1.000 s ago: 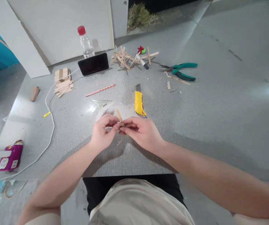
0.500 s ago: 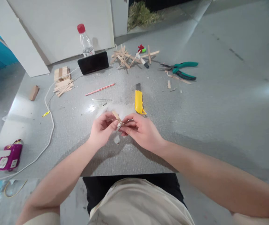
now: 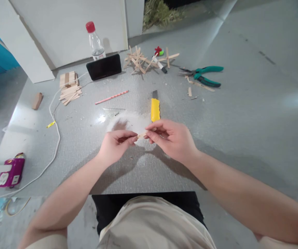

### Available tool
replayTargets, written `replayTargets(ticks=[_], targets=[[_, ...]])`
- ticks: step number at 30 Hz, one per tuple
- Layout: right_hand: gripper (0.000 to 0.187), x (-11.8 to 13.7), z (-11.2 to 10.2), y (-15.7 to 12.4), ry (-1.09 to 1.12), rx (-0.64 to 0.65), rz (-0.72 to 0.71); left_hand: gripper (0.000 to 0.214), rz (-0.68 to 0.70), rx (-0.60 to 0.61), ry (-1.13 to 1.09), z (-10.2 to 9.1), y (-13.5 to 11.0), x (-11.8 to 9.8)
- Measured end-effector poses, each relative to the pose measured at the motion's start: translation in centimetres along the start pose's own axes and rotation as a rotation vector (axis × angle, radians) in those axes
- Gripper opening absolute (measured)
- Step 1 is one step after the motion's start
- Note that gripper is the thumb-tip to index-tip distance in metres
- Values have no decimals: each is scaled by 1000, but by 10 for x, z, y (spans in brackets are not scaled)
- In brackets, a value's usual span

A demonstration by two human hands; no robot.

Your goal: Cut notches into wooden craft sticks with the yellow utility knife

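Directly between the two hands sits a small wooden stick (image 3: 141, 135), its bare middle showing in the narrow gap from one set of fingertips to the other. The left hand (image 3: 119, 143) pinches its left end between thumb and fingers. The right hand (image 3: 173, 138) grips it from the other side, thumb below and forefinger above, the rest of the fingers loosely curled; how far the stick runs behind them is hidden. Both hands are over the table (image 3: 143, 180), near its front edge.

Just beyond the right hand lies a yellow knife (image 3: 155, 109), blade pointing away, the lower end of its handle covered by that hand; whether they touch I cannot tell. Beyond the left hand are a thin wire (image 3: 114, 109) and, past that, a striped pencil (image 3: 112, 97). Farther out than both hands stand a phone (image 3: 104, 67), a bottle (image 3: 95, 45) behind it, and a cluster of crossed sticks (image 3: 138, 62). Pliers (image 3: 206, 75) rest well beyond the right hand and to its right; a sticks pile (image 3: 70, 95) lies beyond the left hand and to its left.
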State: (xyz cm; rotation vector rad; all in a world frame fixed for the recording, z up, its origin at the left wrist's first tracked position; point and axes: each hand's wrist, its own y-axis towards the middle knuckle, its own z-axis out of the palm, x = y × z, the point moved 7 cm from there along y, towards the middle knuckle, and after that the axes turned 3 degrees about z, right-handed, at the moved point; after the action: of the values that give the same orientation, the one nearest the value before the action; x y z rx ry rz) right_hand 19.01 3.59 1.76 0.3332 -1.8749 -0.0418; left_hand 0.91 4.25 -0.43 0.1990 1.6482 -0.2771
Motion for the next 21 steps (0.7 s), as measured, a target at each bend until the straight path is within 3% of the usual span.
replayTargets(ticks=[4,7,12,17,21], targets=[[40,-11,-15,11,-176,-82,-12,19,13,12,-16,4,-3,-3],[25,-27,-27,25,-433,-155,18,23,45,0,-48,6,-7,-7],[36,-53,-24,41,-673,-152,113,20,105,6,-61,5,-12,-13],[31,-60,-25,47,-658,-198,185,34,58,67,-140,6,-12,-5],[29,-56,-42,38,-464,-247,206,40,21,91,-219,6,-12,-5]])
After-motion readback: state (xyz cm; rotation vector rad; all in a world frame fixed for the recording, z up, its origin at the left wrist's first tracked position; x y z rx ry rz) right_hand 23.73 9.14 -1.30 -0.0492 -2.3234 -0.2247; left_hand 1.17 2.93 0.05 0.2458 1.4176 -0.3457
